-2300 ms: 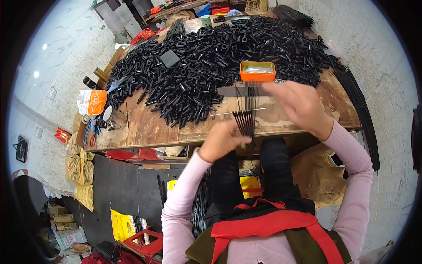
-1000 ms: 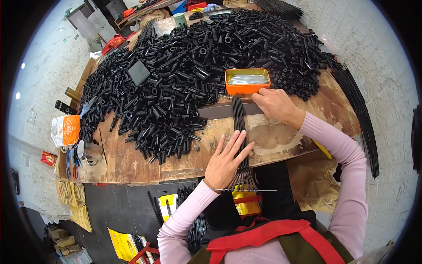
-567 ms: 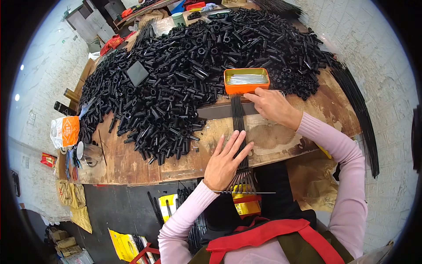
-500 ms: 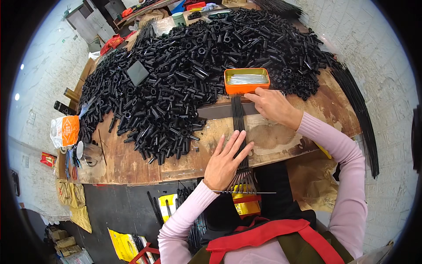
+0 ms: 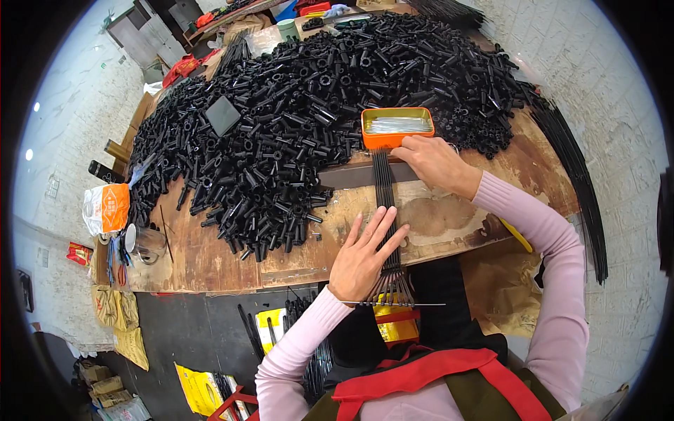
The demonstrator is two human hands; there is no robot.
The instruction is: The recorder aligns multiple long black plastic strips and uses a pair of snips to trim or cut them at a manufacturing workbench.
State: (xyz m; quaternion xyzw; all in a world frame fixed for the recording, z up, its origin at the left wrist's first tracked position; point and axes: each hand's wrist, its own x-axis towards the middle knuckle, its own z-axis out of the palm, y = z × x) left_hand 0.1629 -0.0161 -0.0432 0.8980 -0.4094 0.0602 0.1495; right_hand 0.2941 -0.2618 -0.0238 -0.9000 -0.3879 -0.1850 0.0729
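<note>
Over the near edge of the table, around its middle, lay a narrow bundle of dark rods, running from near to far, its near ends overhanging the edge and fanned apart. Those ends appeared to be strung on a thin metal rod that ran crosswise beyond the table. The left hand was laid flat on the bundle with its fingers spread, clamped on nothing. Well apart from it, the right hand was beside the bundle's far ends and the orange tin, its fingers bent together; whether they pinched anything could not be told.

By the look of it, the stringing of the near ends was done for this bundle, and its rods lay side by side as a flat band across a dark strip. Whether the far ends were evened or fastened could not be made out. Plenty seemed left unused: pale wires lay in the tin, a great pile of short black tubes covered much of the table's far half, and long dark rods lay along its right edge.
</note>
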